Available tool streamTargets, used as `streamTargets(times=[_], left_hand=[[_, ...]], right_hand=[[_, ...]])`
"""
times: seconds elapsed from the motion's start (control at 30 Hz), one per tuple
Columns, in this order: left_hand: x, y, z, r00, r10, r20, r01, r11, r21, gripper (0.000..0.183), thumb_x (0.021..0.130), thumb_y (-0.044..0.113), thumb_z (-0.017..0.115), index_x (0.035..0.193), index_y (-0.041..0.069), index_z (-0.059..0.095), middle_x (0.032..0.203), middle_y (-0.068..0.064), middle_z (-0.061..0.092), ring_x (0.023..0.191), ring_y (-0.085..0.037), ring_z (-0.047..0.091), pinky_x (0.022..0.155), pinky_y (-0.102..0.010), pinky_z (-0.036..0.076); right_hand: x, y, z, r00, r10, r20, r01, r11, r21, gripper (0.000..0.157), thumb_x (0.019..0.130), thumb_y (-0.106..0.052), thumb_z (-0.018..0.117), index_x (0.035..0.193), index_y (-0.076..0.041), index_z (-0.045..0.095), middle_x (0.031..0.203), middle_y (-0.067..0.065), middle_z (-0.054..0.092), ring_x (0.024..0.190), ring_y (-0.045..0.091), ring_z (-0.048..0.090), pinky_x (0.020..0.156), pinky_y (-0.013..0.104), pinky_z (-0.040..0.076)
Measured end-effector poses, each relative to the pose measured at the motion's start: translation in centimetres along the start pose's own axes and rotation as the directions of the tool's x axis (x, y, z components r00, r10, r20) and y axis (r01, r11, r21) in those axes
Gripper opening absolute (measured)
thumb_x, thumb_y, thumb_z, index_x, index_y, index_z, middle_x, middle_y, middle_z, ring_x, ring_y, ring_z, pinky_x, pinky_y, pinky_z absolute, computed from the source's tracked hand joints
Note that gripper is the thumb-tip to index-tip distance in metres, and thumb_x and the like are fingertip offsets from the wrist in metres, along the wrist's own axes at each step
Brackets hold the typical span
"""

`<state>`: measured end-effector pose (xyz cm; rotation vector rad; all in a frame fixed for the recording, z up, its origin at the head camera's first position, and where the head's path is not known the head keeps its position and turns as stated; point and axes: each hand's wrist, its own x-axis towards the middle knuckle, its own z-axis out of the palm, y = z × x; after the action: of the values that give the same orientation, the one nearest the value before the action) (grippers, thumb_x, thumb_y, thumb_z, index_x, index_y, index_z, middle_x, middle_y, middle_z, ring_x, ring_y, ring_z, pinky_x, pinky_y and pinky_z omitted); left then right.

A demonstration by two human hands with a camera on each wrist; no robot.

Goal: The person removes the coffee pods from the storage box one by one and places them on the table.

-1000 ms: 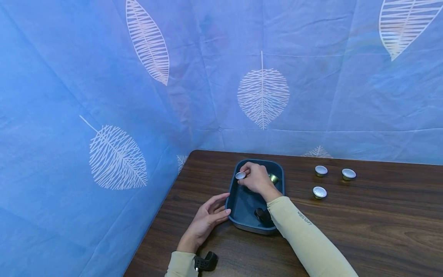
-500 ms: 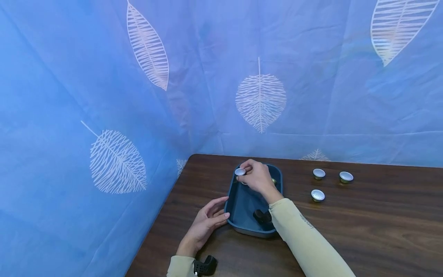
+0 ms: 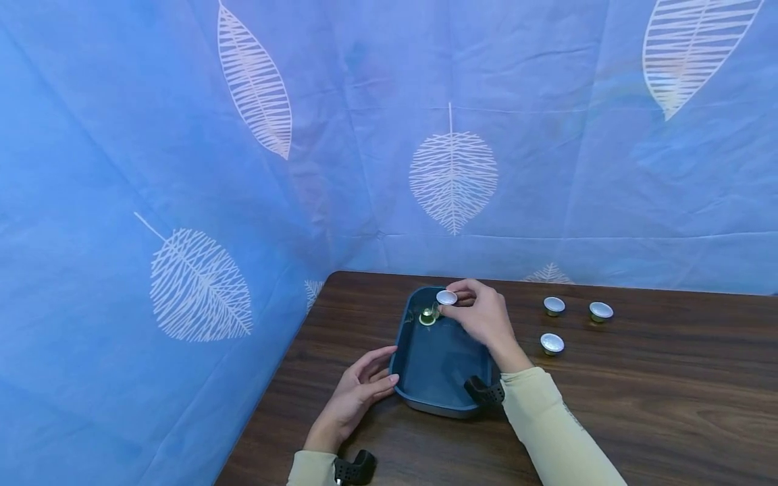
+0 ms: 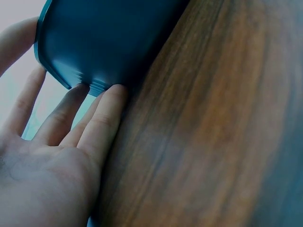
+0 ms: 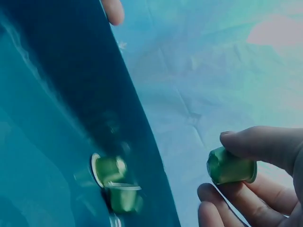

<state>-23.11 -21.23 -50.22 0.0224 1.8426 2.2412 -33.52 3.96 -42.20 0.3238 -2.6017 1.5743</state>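
While the left hand [image 3: 351,399] touches the tray [image 3: 439,368] with extended fingers, the right hand [image 3: 484,318] has shifted rightward, still pinching a green pod [image 5: 235,169] above its far end, so that pod isn't set down.

Below the grip [image 3: 480,314]: dark brown wood-grain table [image 3: 668,385], far-left corner [image 3: 338,279] rounded; beyond and left of the grip: creased blue cloth [image 3: 358,115] printed with white leaves [image 3: 452,182], one almost directly beyond it, others to either side.
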Motion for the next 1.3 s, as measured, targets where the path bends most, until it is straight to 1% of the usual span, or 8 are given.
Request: streamTargets(times=[0.37, 0.53, 0.8, 0.87, 0.93, 1.1, 1.17, 1.3], left_hand=[[-0.5, 0.0, -0.3, 1.000, -0.003, -0.002, 0.003, 1.000, 0.004, 0.055, 0.090, 0.019, 0.070, 0.141, 0.020, 0.050, 0.149, -0.009, 0.042, 0.130, -0.027, 0.049, 0.098, -0.038, 0.049], [-0.5, 0.1, -0.2, 1.000, -0.015, -0.009, 0.015, 1.000, 0.006, 0.055, 0.090, 0.020, 0.070, 0.141, 0.020, 0.049, 0.150, -0.009, 0.041, 0.130, -0.027, 0.048, 0.099, -0.039, 0.049], [-0.3, 0.2, -0.1, 1.000, -0.029, -0.007, 0.029, 0.999, 0.015, 0.056, 0.088, 0.021, 0.072, 0.140, 0.023, 0.050, 0.149, -0.006, 0.042, 0.130, -0.026, 0.049, 0.098, -0.039, 0.049], [-0.2, 0.2, -0.1, 1.000, -0.027, -0.005, 0.027, 0.999, 0.018, 0.056, 0.088, 0.020, 0.072, 0.140, 0.022, 0.050, 0.149, -0.006, 0.043, 0.129, -0.026, 0.050, 0.098, -0.039, 0.050], [-0.2, 0.3, -0.1, 1.000, -0.024, -0.004, 0.024, 0.999, 0.023, 0.055, 0.088, 0.021, 0.072, 0.139, 0.022, 0.051, 0.148, -0.006, 0.043, 0.129, -0.026, 0.050, 0.098, -0.038, 0.050], [-0.3, 0.4, -0.2, 1.000, -0.001, -0.005, 0.001, 0.999, 0.043, 0.055, 0.088, 0.023, 0.072, 0.140, 0.021, 0.051, 0.149, -0.007, 0.042, 0.130, -0.027, 0.049, 0.097, -0.038, 0.050], [-0.3, 0.3, -0.2, 1.000, 0.000, -0.004, 0.000, 0.999, 0.042, 0.056, 0.088, 0.022, 0.072, 0.140, 0.021, 0.051, 0.149, -0.007, 0.042, 0.130, -0.027, 0.049, 0.098, -0.038, 0.050], [-0.2, 0.3, 0.0, 1.000, -0.010, 0.001, 0.010, 0.999, 0.039, 0.056, 0.087, 0.022, 0.073, 0.139, 0.023, 0.051, 0.149, -0.005, 0.042, 0.130, -0.025, 0.048, 0.098, -0.037, 0.050]], right_hand=[[-1.4, 0.2, -2.9, 0.999, 0.021, -0.046, -0.021, 1.000, -0.009, 0.043, 0.081, -0.041, 0.077, 0.116, -0.021, 0.065, 0.113, 0.006, 0.068, 0.105, 0.026, 0.062, 0.079, 0.041, 0.054], [-1.8, 0.8, -4.6, 0.997, 0.022, -0.074, -0.024, 1.000, -0.021, 0.046, 0.081, -0.044, 0.076, 0.117, -0.019, 0.064, 0.113, 0.007, 0.068, 0.104, 0.026, 0.063, 0.078, 0.038, 0.054], [-3.6, 3.8, -7.9, 0.991, 0.022, -0.132, -0.040, 0.990, -0.137, 0.049, 0.082, -0.049, 0.073, 0.118, -0.016, 0.064, 0.111, 0.010, 0.067, 0.100, 0.027, 0.063, 0.071, 0.032, 0.052], [-4.1, 4.6, -9.0, 0.988, 0.025, -0.151, -0.049, 0.986, -0.157, 0.051, 0.082, -0.050, 0.073, 0.118, -0.016, 0.064, 0.110, 0.011, 0.068, 0.097, 0.025, 0.063, 0.069, 0.031, 0.050], [-4.7, 5.3, -10.1, 0.985, 0.037, -0.170, -0.068, 0.981, -0.181, 0.052, 0.082, -0.052, 0.072, 0.119, -0.016, 0.064, 0.110, 0.010, 0.068, 0.093, 0.017, 0.062, 0.066, 0.028, 0.050], [-5.8, 6.7, -12.6, 0.963, 0.084, -0.255, -0.140, 0.967, -0.213, 0.055, 0.080, -0.055, 0.072, 0.120, -0.019, 0.063, 0.111, 0.008, 0.067, 0.080, -0.008, 0.053, 0.059, 0.022, 0.048], [-6.3, 7.3, -13.8, 0.949, 0.108, -0.296, -0.177, 0.960, -0.215, 0.057, 0.079, -0.057, 0.072, 0.121, -0.019, 0.062, 0.110, 0.005, 0.067, 0.077, -0.014, 0.050, 0.060, 0.021, 0.046], [-7.3, 8.6, -16.3, 0.909, 0.182, -0.374, -0.276, 0.937, -0.215, 0.062, 0.078, -0.060, 0.071, 0.122, -0.017, 0.061, 0.092, -0.016, 0.062, 0.072, -0.018, 0.046, 0.062, 0.023, 0.043]])
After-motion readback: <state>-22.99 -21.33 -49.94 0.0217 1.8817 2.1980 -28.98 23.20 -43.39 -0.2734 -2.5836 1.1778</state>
